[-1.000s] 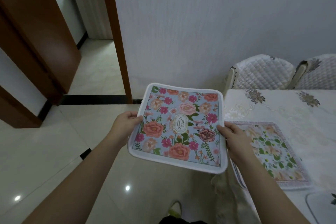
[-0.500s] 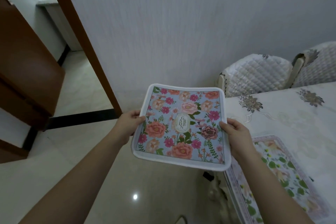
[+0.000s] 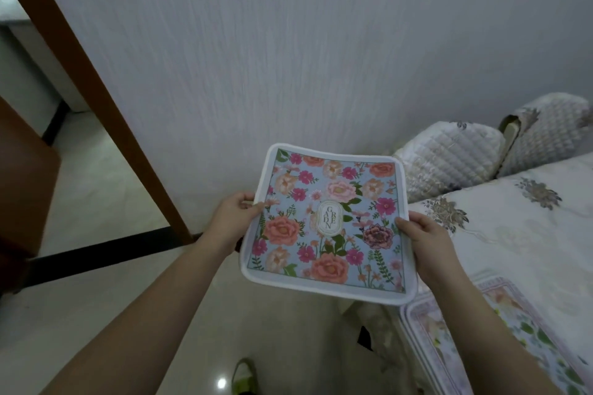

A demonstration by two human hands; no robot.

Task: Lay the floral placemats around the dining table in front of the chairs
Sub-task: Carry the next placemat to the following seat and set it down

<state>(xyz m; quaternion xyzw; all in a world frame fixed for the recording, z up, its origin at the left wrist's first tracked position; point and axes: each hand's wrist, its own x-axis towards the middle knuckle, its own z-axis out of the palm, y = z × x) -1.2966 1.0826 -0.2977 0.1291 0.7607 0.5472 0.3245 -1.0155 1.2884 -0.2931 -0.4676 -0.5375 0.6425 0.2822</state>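
I hold a blue floral placemat (image 3: pixel 330 221) with a white border flat in the air, off the left end of the dining table (image 3: pixel 519 234). My left hand (image 3: pixel 232 215) grips its left edge and my right hand (image 3: pixel 425 240) grips its right edge. A second placemat (image 3: pixel 500 340), pale with green leaves and a lilac border, lies on the table near its front left corner, partly under my right forearm. Two quilted chair backs (image 3: pixel 449 157) (image 3: pixel 552 131) stand against the wall along the table's far side.
A grey textured wall (image 3: pixel 288 42) is close ahead. A brown door frame (image 3: pixel 96 80) slants at the left, with a doorway beyond. The glossy tiled floor (image 3: pixel 96 314) lies below. A shoe tip (image 3: pixel 244 375) shows at the bottom.
The view has swung right and closer to the wall. The held placemat has shifted right toward the table's end. Both hands keep their grip.
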